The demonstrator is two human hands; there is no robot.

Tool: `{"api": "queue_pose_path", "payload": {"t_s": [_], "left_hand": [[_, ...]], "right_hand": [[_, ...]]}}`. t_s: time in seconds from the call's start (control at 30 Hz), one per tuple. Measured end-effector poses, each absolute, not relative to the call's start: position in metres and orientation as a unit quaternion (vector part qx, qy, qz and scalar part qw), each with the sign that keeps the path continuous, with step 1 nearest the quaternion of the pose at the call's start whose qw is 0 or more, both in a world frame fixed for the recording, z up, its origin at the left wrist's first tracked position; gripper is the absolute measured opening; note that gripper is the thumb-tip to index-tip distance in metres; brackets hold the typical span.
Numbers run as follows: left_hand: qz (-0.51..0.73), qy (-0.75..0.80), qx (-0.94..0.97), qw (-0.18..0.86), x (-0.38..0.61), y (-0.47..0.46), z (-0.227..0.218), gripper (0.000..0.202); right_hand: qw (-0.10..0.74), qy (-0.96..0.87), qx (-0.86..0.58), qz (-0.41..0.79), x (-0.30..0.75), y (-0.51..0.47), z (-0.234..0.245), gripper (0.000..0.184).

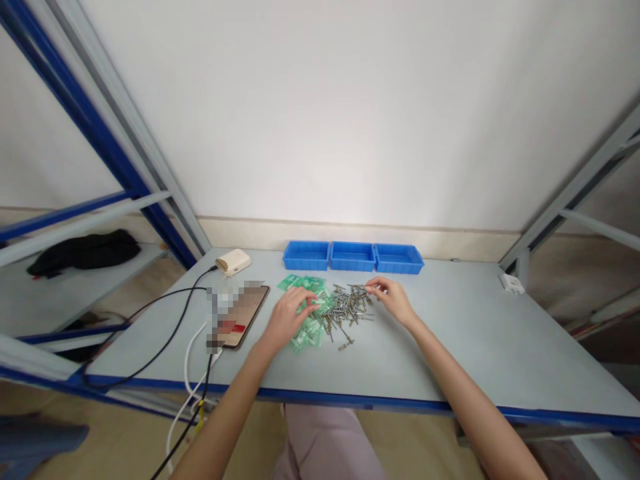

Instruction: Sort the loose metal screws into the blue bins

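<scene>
On the grey table lies a loose pile of thin metal bolts (347,305), some with brass-coloured sleeves. To its left are several small green-printed clear plastic bags (307,335), partly covered by my left hand (295,310). That hand is above the bags, its thumb and forefinger curved with a gap between them; I see nothing held there. My right hand (393,298) is at the right rim of the pile, fingertips pinched together at the end of a bolt (356,286).
Three blue trays (353,256) stand in a row against the wall. At left lie a phone (250,317), a cream-coloured power bank (233,261) and black and white cables (187,313). A white adapter (512,284) sits at the far right. Metal frame posts flank the table.
</scene>
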State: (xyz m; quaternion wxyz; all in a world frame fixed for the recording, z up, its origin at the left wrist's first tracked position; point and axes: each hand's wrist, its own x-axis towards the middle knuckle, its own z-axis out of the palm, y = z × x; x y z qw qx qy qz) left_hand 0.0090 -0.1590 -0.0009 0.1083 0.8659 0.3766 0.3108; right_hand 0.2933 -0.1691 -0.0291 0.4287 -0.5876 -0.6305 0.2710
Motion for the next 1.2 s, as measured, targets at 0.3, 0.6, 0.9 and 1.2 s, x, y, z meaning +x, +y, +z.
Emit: {"api": "queue_pose_path", "payload": {"t_s": [0.3,0.6,0.9,1.2], "left_hand": [[0.341,0.363,0.867,0.011,0.076,-0.108,-0.027,0.017],[0.283,0.336,0.898,0.014,0.060,-0.108,-0.028,0.013],[0.319,0.346,0.881,0.048,0.064,-0.111,-0.034,0.025],[0.349,0.359,0.863,0.066,0.067,-0.114,-0.034,0.024]], "right_hand": [[0.469,-0.623,-0.540,0.316,0.247,-0.117,-0.045,0.028],[0.456,-0.625,-0.533,0.343,0.240,-0.136,-0.052,0.027],[0.446,-0.688,-0.534,0.203,0.245,-0.146,-0.039,0.024],[0.409,-0.696,-0.557,0.196,0.244,-0.148,-0.037,0.027]]}}
